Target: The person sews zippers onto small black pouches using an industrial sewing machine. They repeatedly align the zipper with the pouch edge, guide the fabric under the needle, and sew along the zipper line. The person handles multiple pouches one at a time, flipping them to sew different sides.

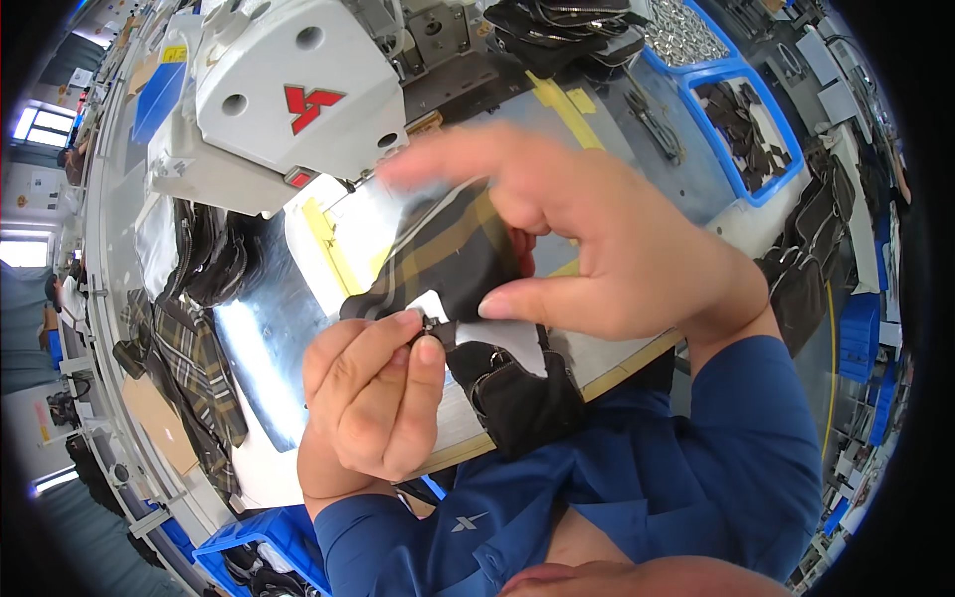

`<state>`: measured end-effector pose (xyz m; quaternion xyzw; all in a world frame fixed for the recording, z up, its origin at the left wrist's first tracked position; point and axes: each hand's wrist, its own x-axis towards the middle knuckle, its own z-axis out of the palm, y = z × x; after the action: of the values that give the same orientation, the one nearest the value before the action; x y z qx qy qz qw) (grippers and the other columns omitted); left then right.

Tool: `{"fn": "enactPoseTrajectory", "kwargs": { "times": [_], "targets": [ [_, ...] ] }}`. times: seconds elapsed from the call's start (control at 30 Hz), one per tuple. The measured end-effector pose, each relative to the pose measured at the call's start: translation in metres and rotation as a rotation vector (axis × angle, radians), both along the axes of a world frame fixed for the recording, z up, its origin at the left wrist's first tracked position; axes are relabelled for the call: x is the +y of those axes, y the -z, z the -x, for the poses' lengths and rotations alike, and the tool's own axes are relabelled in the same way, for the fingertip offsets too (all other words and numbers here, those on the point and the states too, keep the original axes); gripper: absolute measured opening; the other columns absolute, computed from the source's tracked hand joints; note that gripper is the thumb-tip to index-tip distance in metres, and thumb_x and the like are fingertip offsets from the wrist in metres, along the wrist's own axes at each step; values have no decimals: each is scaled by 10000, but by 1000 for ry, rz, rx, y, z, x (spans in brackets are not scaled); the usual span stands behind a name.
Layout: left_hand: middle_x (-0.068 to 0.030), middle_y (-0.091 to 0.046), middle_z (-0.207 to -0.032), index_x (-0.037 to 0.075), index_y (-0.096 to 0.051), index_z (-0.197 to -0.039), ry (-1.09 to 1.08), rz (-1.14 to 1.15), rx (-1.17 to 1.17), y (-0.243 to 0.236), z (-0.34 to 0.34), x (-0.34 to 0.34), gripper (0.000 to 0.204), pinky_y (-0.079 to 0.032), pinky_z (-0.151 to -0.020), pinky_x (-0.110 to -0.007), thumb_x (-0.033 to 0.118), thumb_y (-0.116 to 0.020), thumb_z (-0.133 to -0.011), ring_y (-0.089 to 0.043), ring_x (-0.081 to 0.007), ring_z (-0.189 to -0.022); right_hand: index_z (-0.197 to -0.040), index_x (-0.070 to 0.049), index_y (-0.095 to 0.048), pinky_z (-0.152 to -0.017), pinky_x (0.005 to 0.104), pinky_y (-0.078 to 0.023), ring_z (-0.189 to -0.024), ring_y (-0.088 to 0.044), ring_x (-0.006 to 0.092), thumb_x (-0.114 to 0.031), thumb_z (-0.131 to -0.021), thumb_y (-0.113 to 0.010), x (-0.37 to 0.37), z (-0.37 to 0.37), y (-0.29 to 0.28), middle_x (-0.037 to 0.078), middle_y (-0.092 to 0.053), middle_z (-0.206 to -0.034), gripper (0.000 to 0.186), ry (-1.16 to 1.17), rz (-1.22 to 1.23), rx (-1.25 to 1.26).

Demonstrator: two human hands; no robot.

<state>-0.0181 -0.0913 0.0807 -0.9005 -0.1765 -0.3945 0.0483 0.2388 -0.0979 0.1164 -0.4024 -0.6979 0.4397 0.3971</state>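
My left hand point(373, 398) pinches a small metal fitting point(430, 323) on a short dark tab between thumb and fingertips. The tab lies against a black and plaid fabric piece point(453, 254) with brown bands and light edging. A black zippered pouch part point(522, 393) with pale lining hangs at the table's front edge, right of that hand. Over the fabric's right side is my right hand point(587, 234), its thumb and index finger spread wide. The index finger is blurred and stretches toward the sewing machine; the other fingers are curled and partly hidden.
The white sewing machine head point(288, 99) stands at the back left, close to my fingers. Dark pouches point(204, 249) and plaid fabric point(189, 368) lie at left. More zippered pieces point(567, 30), small metal tools point(654, 124) and a blue tray of dark tabs point(796, 149) sit at back right.
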Motion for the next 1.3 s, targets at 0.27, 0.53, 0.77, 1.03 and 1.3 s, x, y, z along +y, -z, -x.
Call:
{"fn": "enactPoseTrajectory", "kwargs": {
  "times": [0.27,0.53,0.77,1.03,1.3],
  "targets": [
    [-202,-744,-1036,-31,-738,-986,63,71,-17,-4,3,-4,204,-575,-724,-396,-118,-782,-808,-681,-315,-897,-966,-85,-784,-673,355,-502,-813,-662,238,-18,-666,-857,3,8,15,70,-699,-987,316,233,-795,-378],
    [-102,-721,-975,42,-729,-911,86,32,6,-3,-1,-8,198,-559,-752,-357,-96,-812,-794,-686,-288,-945,-942,-11,-767,-683,364,-498,-874,-690,236,-87,-761,-770,11,8,26,100,-730,-989,196,7,-1168,-384],
    [-83,-706,-1040,54,-724,-901,104,12,10,-4,-3,-10,211,-555,-762,-363,-94,-822,-786,-689,-257,-976,-842,-1,-724,-635,344,-485,-795,-670,225,-83,-767,-773,13,9,29,92,-713,-919,121,17,-1263,-358],
    [-101,-676,-955,-2,-718,-946,131,36,-25,-6,-4,-2,196,-596,-766,-378,-84,-816,-797,-724,-298,-929,-868,-40,-723,-655,354,-490,-811,-664,231,-78,-757,-790,13,8,24,57,-696,-917,136,-24,-1148,-287],
    [-122,-651,-979,-57,-719,-995,147,13,-122,-2,-1,13,270,-604,-710,-411,-65,-810,-740,-736,-317,-892,-1055,-46,-760,-717,418,-507,-858,-676,287,-275,-742,-878,10,-2,1,78,-703,-986,406,-164,-710,-257]
  ]
}}
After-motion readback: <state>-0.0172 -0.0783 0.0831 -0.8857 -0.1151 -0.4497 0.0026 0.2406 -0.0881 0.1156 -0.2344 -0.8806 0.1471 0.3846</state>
